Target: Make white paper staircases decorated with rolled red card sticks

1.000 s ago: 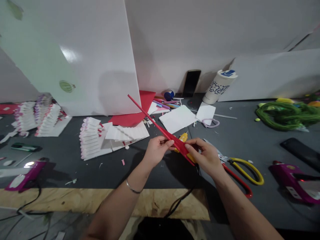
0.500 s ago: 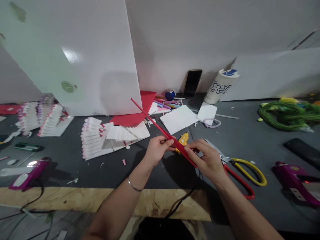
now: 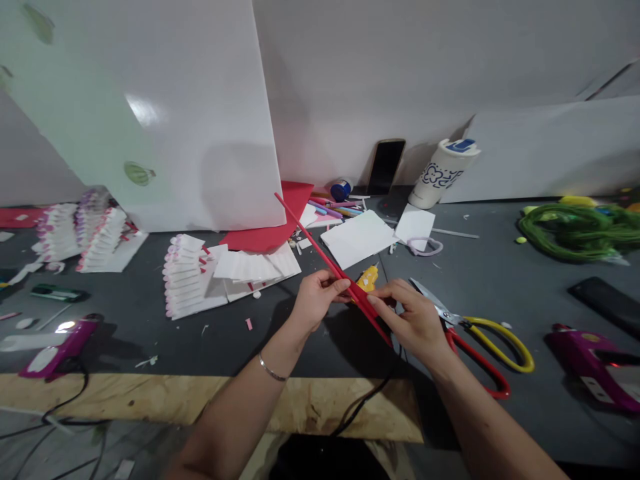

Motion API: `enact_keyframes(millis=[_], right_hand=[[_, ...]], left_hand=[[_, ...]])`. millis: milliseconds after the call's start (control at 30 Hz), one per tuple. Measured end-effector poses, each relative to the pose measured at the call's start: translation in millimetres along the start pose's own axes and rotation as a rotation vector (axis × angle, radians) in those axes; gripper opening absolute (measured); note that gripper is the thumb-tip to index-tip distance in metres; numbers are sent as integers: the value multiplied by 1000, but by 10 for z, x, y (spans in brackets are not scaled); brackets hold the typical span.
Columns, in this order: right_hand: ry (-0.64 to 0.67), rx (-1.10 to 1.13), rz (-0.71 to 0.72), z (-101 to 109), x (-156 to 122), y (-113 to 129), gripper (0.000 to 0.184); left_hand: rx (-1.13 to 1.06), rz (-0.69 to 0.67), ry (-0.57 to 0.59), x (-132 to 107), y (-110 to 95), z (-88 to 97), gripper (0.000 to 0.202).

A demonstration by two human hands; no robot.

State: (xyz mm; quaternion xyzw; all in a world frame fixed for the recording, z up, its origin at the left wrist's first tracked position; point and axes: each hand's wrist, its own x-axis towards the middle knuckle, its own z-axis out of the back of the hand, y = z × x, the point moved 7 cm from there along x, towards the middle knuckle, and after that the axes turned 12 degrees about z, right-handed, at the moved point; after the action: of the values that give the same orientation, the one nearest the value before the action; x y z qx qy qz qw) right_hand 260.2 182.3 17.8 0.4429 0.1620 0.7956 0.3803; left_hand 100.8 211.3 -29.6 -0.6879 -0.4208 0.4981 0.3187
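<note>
A long, narrow red paper strip runs slantwise between my two hands, above the dark table. My left hand pinches it near the middle, thumb on top. Lower down, the thumb and fingers of my right hand close on the strip's wider part. Behind the hands lies a yellow glue gun, partly hidden by them, with a black cord trailing toward me. Large scissors with one red and one yellow handle lie just right of my right hand, blades apart.
Folded white paper fans with pink edges lie on the left. White cards, a phone and a tumbler are at the back. Purple tools sit on both sides, one at right. Green cord lies coiled far right.
The strip's far end has swung slightly to the right, and the strip slopes more steeply. Both hands keep their grip in nearly the same place.
</note>
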Motion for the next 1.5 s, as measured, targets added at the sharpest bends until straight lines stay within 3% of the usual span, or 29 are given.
enact_keyframes(millis=[367, 800, 1267, 1500], right_hand=[[11, -18, 108, -34, 35, 118, 13], [-43, -214, 319, -94, 17, 311, 11], [-36, 80, -51, -256, -89, -9, 6], [-105, 227, -196, -215, -119, -146, 11]], left_hand=[[-26, -8, -42, -3, 14, 12, 45], [-37, -45, -103, -69, 7, -11, 44], [-96, -58, -139, -71, 14, 16, 43], [-84, 10, 30, -64, 16, -59, 38]])
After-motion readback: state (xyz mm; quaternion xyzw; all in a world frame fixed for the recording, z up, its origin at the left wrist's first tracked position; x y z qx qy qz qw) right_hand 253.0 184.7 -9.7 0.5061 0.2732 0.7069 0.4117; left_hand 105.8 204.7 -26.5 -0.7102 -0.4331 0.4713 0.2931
